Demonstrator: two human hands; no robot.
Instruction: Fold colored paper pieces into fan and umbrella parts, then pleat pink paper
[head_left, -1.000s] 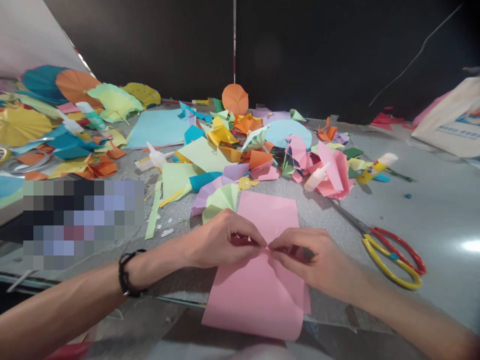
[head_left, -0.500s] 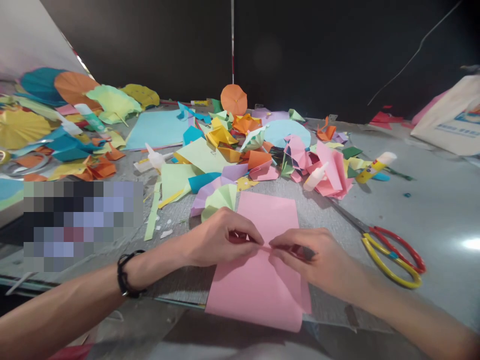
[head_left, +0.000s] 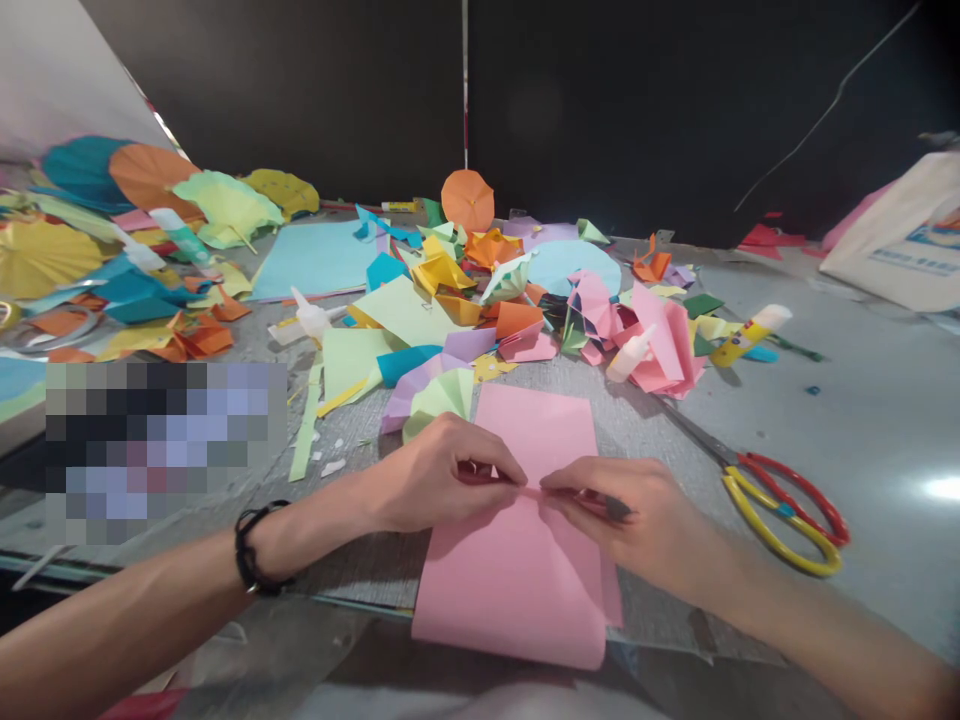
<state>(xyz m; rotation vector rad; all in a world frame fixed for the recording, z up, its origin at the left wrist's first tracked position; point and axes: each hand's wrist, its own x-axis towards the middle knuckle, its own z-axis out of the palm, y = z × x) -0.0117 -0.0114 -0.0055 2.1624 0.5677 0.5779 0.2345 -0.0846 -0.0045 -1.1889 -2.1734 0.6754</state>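
A long pink sheet of paper point(head_left: 517, 590) lies lengthwise before me, its near end curving over the table's front edge. Across its middle, my left hand point(head_left: 457, 478) pinches a small raised fold between thumb and fingers. From the other side my right hand point(head_left: 622, 500) pinches the same fold, its fingertips close to those of the left. The fingertips hide part of the crease. Just beyond the left hand lie a pale green pleated paper piece point(head_left: 442, 400) and a lilac one point(head_left: 412, 385).
Scissors point(head_left: 784, 510) with red and yellow handles lie to the right. A yellow glue stick point(head_left: 750, 335), a white glue bottle point(head_left: 632, 353) and a heap of coloured paper scraps point(head_left: 450, 300) spread behind. A white bag point(head_left: 900, 235) stands far right. Pleated paper discs point(head_left: 154, 175) lie back left.
The near end of the pink paper has shifted very slightly toward me. Both hands keep their pinch in nearly the same place.
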